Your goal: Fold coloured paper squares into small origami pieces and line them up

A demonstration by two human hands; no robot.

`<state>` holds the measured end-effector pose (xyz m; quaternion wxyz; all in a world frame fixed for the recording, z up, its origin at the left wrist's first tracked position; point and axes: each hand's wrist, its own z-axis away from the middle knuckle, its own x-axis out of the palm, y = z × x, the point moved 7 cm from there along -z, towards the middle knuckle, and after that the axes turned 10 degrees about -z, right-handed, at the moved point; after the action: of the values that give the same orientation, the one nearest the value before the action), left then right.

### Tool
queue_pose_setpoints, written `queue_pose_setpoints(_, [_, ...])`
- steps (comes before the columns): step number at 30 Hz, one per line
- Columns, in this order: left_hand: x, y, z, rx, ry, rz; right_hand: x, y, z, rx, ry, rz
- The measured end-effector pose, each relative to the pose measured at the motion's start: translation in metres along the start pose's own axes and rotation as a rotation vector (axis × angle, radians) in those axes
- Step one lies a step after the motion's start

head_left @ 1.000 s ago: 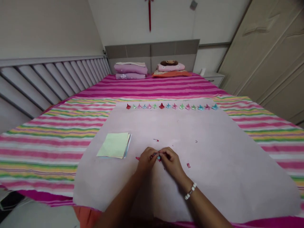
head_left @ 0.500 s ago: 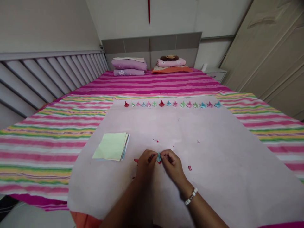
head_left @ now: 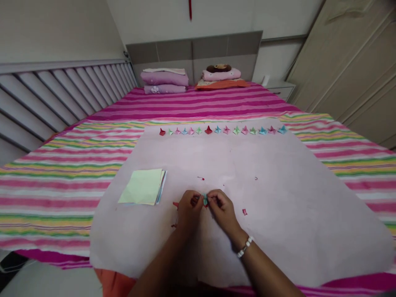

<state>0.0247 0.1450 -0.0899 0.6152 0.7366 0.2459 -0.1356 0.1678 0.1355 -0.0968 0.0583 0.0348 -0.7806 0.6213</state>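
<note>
Both of my hands meet over the middle of the pale sheet, pinching a small blue-green folded paper piece [head_left: 205, 199] between them. My left hand [head_left: 189, 208] grips its left side with thumb and forefinger. On the other side, my right hand [head_left: 221, 206] pinches its right edge, and a white beaded bracelet circles that wrist. A bit of red shows just below the folded paper; its kind is unclear. Something red [head_left: 175, 204] pokes out left of my left hand, mostly hidden by it.
A stack of square paper [head_left: 141, 187] lies to the left. Several folded paper figures, one a red figure [head_left: 208, 130], line the far edge of the pale sheet [head_left: 278, 231]. A red safety pin [head_left: 201, 178] and a red scrap [head_left: 244, 212] lie near my hands.
The view has tilted slightly downward. My fingers have shifted a little on the folded paper, which now looks narrower between them. Both hands still hold it.
</note>
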Motion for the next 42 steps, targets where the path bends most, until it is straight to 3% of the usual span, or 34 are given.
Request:
queue_pose_setpoints(6, [-0.004, 0.001, 0.001, 0.055, 0.02, 0.017, -0.002, 0.002, 0.001, 0.004, 0.022, -0.011])
queue_pose_setpoints(14, [-0.006, 0.008, 0.002, 0.196, -0.045, 0.036, -0.002, 0.001, 0.003, -0.022, 0.017, -0.003])
queue_pose_setpoints(37, [-0.003, 0.01, -0.001, 0.272, -0.144, -0.161, -0.002, -0.012, 0.001, -0.132, 0.056, 0.081])
queue_pose_setpoints(42, [0.0, 0.009, -0.002, 0.299, -0.304, -0.221, -0.003, -0.008, 0.0, -0.142, 0.059, 0.113])
